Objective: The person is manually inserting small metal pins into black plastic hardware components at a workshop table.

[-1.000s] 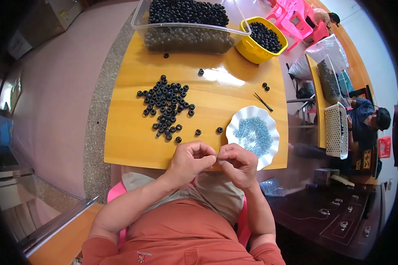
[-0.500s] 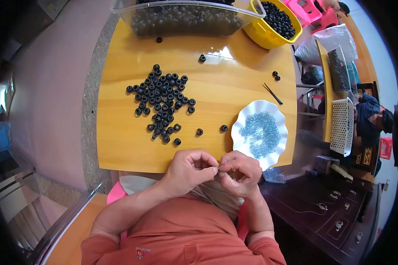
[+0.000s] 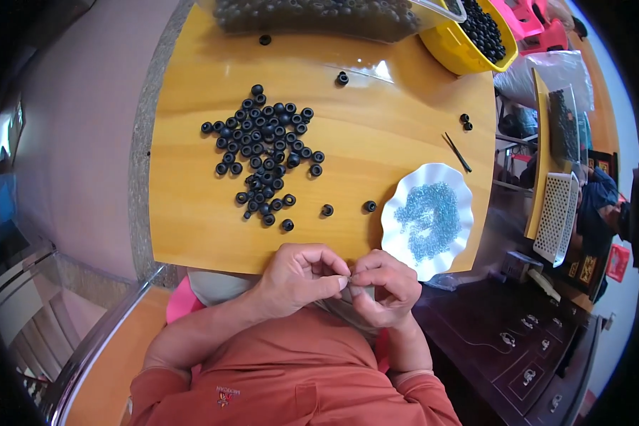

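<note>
Black rubber rings (image 3: 264,157) are what it's all about here, a loose pile of them spread over the left half of the wooden table (image 3: 376,135), a bit closer to the far edge than the near one. A few strays sit apart: one ring (image 3: 370,206) just beside the white plate, another (image 3: 342,78) up near the far edge, and a little pair (image 3: 465,122) toward the right edge.

Both hands are off the table, just in front of its near edge, over the person's lap. The left hand (image 3: 298,277) and right hand (image 3: 383,287) are pressed up against each other, fingertips pinched together where they meet. Whatever is in the pinch is too small to make out, honestly can't tell.

The white scalloped plate (image 3: 456,186) sits at the near right corner, holding a heap of tiny pale blue bits (image 3: 427,220). A thin dark stick (image 3: 457,152) lies just past the plate. Along the far edge there's a clear plastic tub (image 3: 334,15) full of the same black pieces, and a yellow bowl (image 3: 461,53) of them at the far right corner.
</note>
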### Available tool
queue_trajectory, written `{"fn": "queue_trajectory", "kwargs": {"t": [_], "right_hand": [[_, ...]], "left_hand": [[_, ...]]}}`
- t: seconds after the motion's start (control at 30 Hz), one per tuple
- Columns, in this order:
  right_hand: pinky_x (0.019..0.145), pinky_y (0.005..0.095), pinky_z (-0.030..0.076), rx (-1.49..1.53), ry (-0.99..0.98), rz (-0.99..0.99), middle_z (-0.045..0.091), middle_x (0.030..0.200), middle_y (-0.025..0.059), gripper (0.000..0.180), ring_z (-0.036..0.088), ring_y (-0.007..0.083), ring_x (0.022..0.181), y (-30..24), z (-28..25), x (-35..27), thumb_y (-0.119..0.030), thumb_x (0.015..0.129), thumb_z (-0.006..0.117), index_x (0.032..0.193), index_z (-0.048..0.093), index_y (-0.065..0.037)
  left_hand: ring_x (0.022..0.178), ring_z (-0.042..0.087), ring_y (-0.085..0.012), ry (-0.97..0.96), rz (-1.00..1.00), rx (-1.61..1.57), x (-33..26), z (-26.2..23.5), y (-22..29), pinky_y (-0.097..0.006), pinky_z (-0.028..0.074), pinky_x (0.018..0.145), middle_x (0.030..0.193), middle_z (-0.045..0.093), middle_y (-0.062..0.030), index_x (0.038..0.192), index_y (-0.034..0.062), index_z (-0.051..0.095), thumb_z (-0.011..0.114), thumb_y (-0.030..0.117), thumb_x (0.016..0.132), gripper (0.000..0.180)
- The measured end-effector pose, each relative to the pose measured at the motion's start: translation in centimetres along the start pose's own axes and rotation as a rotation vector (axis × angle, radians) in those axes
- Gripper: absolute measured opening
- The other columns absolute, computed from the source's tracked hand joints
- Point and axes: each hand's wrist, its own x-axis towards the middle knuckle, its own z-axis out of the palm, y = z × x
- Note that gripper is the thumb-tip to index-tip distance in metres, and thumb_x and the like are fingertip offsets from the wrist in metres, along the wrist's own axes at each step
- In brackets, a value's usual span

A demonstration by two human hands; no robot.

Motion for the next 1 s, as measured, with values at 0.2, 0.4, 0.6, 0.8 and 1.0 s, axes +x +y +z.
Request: {"fn": "queue_trajectory", "kwargs": {"t": [0.2,0.4,0.6,0.8,1.0], "right_hand": [[0.061,0.0284,0.051,-0.038,0.023,0.022,0.065,0.081,0.0127,0.019,0.063,0.0212,0.070,-0.17,0.50,-0.07,0.005,0.075,0.073,0.092,0.066,0.000],[0.064,0.0287,0.050,-0.064,0.013,0.006,0.065,0.086,0.0133,0.022,0.063,0.0223,0.074,-0.20,0.66,-0.17,0.005,0.078,0.072,0.098,0.065,0.000],[0.063,0.0296,0.049,-0.100,0.007,0.045,0.061,0.086,0.0134,0.016,0.060,0.0224,0.074,-0.37,0.96,-0.38,0.003,0.081,0.069,0.096,0.063,0.001],[0.062,0.0301,0.047,-0.160,0.034,-0.005,0.059,0.084,0.0140,0.012,0.057,0.0238,0.073,-0.19,1.02,-0.56,0.002,0.083,0.066,0.093,0.059,0.002],[0.064,0.0313,0.047,-0.202,0.039,-0.060,0.058,0.083,0.0145,0.014,0.057,0.0255,0.073,-0.04,0.92,-0.61,0.005,0.081,0.065,0.093,0.057,0.002]], "left_hand": [[0.078,0.064,-0.0099,0.008,0.029,-0.036,-0.09,-0.28,0.07,-0.023,0.055,0.072,0.092,0.065,-0.0056,0.101,-0.0025,0.063,0.066,0.005,0.088,0.015],[0.079,0.064,-0.0114,0.016,0.042,-0.108,-0.15,-0.21,-0.04,-0.024,0.056,0.073,0.091,0.065,-0.0068,0.102,-0.0035,0.062,0.066,0.006,0.089,0.017],[0.079,0.065,-0.0121,0.014,0.052,-0.104,-0.27,0.02,0.26,-0.024,0.056,0.074,0.091,0.065,-0.0073,0.101,-0.0033,0.061,0.066,0.008,0.089,0.018],[0.080,0.066,-0.0116,0.000,0.088,-0.109,-0.52,0.26,0.15,-0.023,0.056,0.075,0.092,0.067,-0.0075,0.105,-0.0035,0.062,0.066,0.009,0.090,0.020],[0.082,0.066,-0.0110,0.001,0.082,-0.066,-0.85,0.41,0.36,-0.022,0.055,0.076,0.096,0.067,-0.0080,0.111,-0.0049,0.062,0.065,0.008,0.091,0.024]]}}
